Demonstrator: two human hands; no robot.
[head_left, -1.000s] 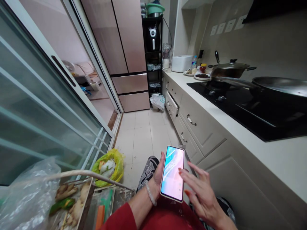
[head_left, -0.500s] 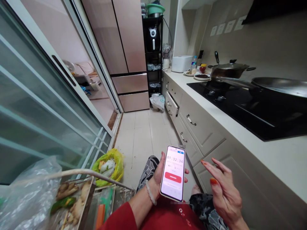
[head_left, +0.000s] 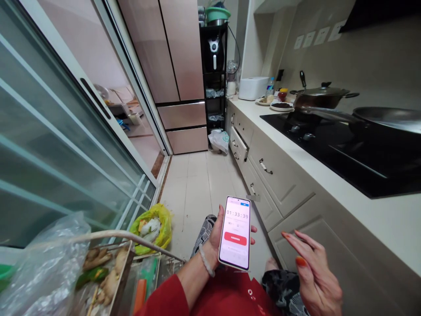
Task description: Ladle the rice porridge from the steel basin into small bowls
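A phone [head_left: 234, 233] lies upright in my left hand [head_left: 213, 241], whose fingers wrap round its back and show at its right edge. Its lit screen shows a running number at the top and a red button below. My right hand [head_left: 315, 267] hovers to the right of the phone, in front of the lower cabinets, with its fingers stretched out, apart from the phone and holding nothing.
On the right, the white counter [head_left: 332, 175] bears a black stove [head_left: 345, 153], a lidded pot [head_left: 320, 96] and a pan [head_left: 391, 118]. A drawer [head_left: 239, 144] stands partly open. At lower left are a yellow bag [head_left: 166, 228] and a rack [head_left: 126, 263] with ginger.
The view has shifted slightly, so the counter and fridge appear further right. The phone sits slightly higher and further left in view, my right hand further right and lower. The number on the screen has changed.
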